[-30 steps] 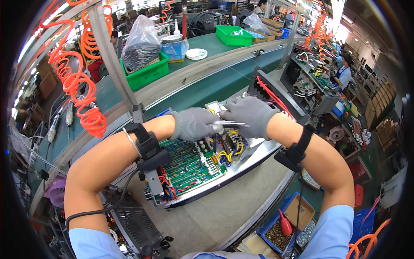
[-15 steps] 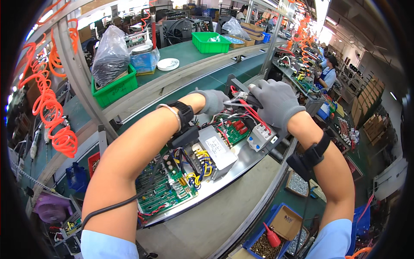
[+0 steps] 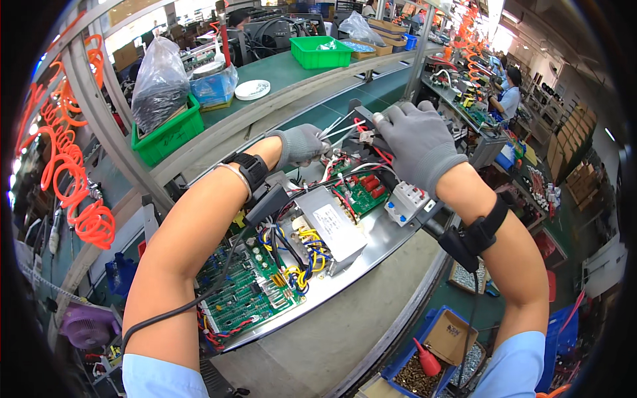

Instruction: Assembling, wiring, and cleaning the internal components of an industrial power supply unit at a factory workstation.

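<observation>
My gloved left hand (image 3: 302, 144) is closed on a thin white cable tie (image 3: 342, 128), whose ends stretch toward the wires at the far end of a metal chassis (image 3: 381, 237). My gloved right hand (image 3: 421, 146) bends over that end, its fingers closed around a bundle of red and black wires (image 3: 383, 156); its palm covers part of them. Below it sits a white breaker block (image 3: 406, 202). The chassis also carries a small green board (image 3: 363, 199) with red parts, a silver labelled box (image 3: 335, 229) and a large green circuit board (image 3: 249, 285).
Beyond the rail stand green bins (image 3: 322, 53), a clear bag (image 3: 158, 86) and a white dish (image 3: 253, 89). Orange coiled hoses (image 3: 73, 179) hang at left. A blue tray (image 3: 415, 371) with brass screws and a red bottle (image 3: 428, 361) is at lower right. A co-worker (image 3: 509, 96) sits at far right.
My left hand has drawn back left and up, pulling the white cable tie away from the wires. My right hand has shifted slightly left and stays at the wire bundle.
</observation>
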### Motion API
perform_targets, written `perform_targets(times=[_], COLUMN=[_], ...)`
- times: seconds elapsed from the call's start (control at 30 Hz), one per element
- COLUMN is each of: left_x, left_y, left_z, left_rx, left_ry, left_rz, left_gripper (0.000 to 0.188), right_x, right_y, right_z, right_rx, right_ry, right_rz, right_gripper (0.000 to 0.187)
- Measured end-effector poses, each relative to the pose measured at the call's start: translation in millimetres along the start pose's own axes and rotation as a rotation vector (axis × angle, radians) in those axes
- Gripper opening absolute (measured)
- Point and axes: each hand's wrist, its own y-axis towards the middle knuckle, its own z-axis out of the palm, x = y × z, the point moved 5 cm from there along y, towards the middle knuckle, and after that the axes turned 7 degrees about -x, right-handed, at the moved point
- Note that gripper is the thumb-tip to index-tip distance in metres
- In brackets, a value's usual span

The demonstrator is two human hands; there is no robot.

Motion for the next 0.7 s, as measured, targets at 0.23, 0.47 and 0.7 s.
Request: perform_targets(times=[0.23,0.47,0.7], left_x=[5,4,-5], left_y=[-17,-25,-33], left_z=[-5,-8,-5], left_rx=[-0.085,-0.105,-0.147], left_ry=[-0.349,-0.383,-0.339], left_rz=[-0.173,-0.187,-0.207], left_gripper=[0.016,0.017,0.014], right_x=[38,53,58], right_y=[23,36,28], right_z=[27,45,43], right_rx=[0.264,0.359,0.545], right_ry=[-0.128,-0.149,0.005], right_rz=[-0.160,-0.141,-0.056], right_gripper=[0.039,0.032,0.024])
